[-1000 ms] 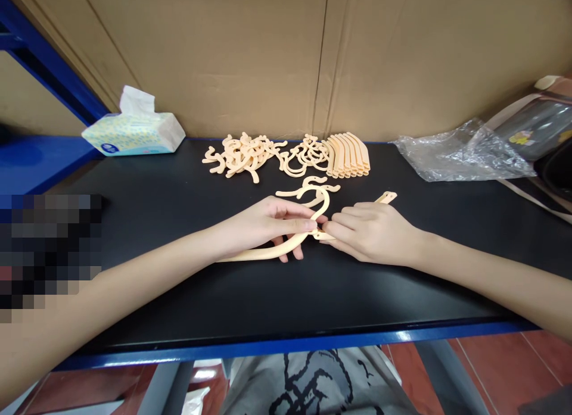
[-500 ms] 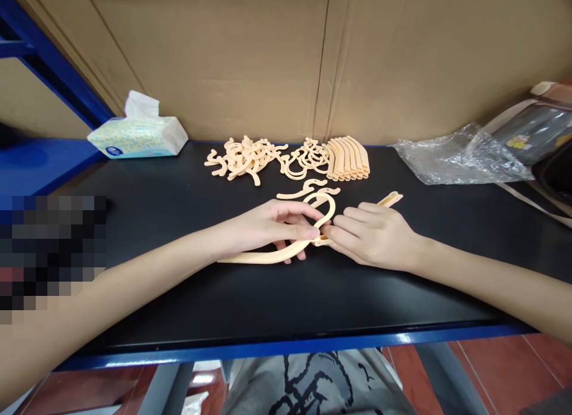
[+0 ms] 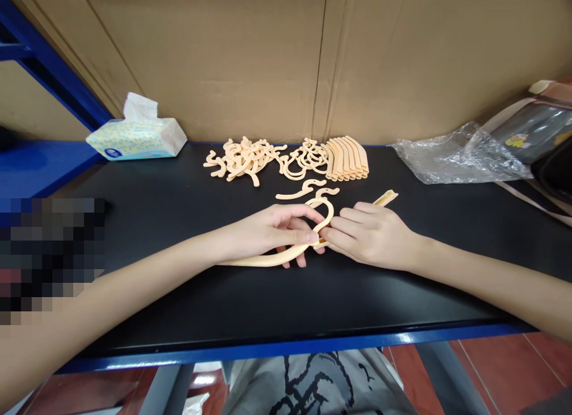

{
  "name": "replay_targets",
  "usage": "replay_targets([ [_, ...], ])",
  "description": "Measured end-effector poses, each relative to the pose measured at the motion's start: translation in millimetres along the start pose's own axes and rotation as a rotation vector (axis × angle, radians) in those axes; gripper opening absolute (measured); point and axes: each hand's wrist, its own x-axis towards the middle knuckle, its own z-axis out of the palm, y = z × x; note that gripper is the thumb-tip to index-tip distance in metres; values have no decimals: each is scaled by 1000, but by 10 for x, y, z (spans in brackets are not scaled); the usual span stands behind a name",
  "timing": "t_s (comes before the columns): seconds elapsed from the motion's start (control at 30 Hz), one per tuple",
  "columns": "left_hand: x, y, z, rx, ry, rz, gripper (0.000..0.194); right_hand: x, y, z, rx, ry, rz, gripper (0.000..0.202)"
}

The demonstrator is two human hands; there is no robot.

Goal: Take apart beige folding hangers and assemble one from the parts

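As the left hand (image 3: 277, 225) pinches a hooked piece (image 3: 268, 261) back from the bench's (image 3: 268, 308) front edge, the right hand (image 3: 375, 235) clasps a channelled bar (image 3: 385, 198) beside it, apparently for joining; the next move likely calls for careful alignment. Beyond lie loose curved parts (image 3: 292, 194), then piled pieces (image 3: 245, 159) and stacked bars (image 3: 347, 159) near the rear edge.

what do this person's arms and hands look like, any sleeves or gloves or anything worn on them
The left hand and right hand are ungloved, with no ring, watch or bracelet showing. Both forearms are bare, with no sleeve in view. Below, a grey garment with a black line print shows.
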Motion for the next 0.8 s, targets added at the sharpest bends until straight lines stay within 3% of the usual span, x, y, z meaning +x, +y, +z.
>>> replay_targets([
  [0.8, 3, -9, 42, 44, 10, 32, 20, -7, -6, 0, 48, -29, -33, 23],
])
